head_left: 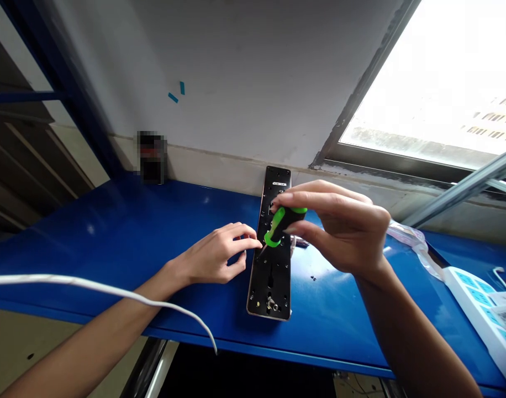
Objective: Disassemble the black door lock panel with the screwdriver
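A long black panel [271, 282] with several screws and holes lies lengthwise away from me on the blue table. My right hand [340, 221] grips a short green-and-black screwdriver [283, 224] between thumb and fingers, above the panel. The screwdriver is tilted, its thin shaft pointing down and left at the panel's left half; whether the tip sits in a screw is too small to tell. My left hand [222, 251] rests at the panel's left edge. Its fingers are bent and apart, the index fingertip at the panel near the shaft, with nothing visible between them.
A white cable [112, 293] crosses over my left forearm. To the right stands a white tray with blue compartments [476, 298], beside clear plastic wrapping [416, 240]. Small dark bits [313, 278] lie on the blue table [186, 207]. A wall and window [427, 83] rise behind.
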A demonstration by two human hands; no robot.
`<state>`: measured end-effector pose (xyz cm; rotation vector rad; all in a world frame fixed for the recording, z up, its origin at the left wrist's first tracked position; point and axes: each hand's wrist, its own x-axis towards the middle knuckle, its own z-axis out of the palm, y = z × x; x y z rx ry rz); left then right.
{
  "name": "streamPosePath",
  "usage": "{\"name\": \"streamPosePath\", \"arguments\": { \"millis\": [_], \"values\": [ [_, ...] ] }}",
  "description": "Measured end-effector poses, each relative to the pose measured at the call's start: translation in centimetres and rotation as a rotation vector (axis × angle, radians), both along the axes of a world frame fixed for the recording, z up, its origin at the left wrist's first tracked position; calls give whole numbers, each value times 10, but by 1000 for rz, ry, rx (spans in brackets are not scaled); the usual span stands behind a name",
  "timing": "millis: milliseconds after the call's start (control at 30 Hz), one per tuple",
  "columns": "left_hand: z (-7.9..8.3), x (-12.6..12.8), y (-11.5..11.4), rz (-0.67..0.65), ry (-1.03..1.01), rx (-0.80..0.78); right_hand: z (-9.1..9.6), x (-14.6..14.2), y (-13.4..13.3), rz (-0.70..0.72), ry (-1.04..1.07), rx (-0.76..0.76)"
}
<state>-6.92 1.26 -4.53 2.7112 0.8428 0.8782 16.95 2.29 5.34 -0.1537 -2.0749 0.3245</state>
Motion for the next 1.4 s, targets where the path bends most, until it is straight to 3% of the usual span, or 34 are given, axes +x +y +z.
{"name": "streamPosePath", "arguments": {
  "millis": [133, 300, 467, 633, 833, 1000, 1067, 1200, 1400],
  "values": [
    [-2, 1, 1, 7, 13, 13, 0, 0, -2, -109, 8, 65],
    [-3, 1, 2, 14, 16, 10, 1, 1, -1, 16, -53, -104],
    [-3, 1, 2, 13, 47, 6, 2, 3, 3, -71, 29, 55],
    [-4, 1, 2, 16, 40, -14, 5, 2, -1, 12, -99, -43],
    [-3, 2, 0, 19, 13, -88, 6, 3, 0, -73, 27, 142],
    [-1, 4, -1, 21, -6, -168, 6, 3, -4, 19, -97, -3],
    [-1, 4, -1, 19, -8, -180, 5, 3, -3, 22, -47, 27],
    [-3, 5, 0, 22, -23, -178, 6, 4, -1, -99, 20, 137],
    [-8, 6, 0, 32, -45, -233, 6, 4, -1, 5, -114, 1]
  ]
}}
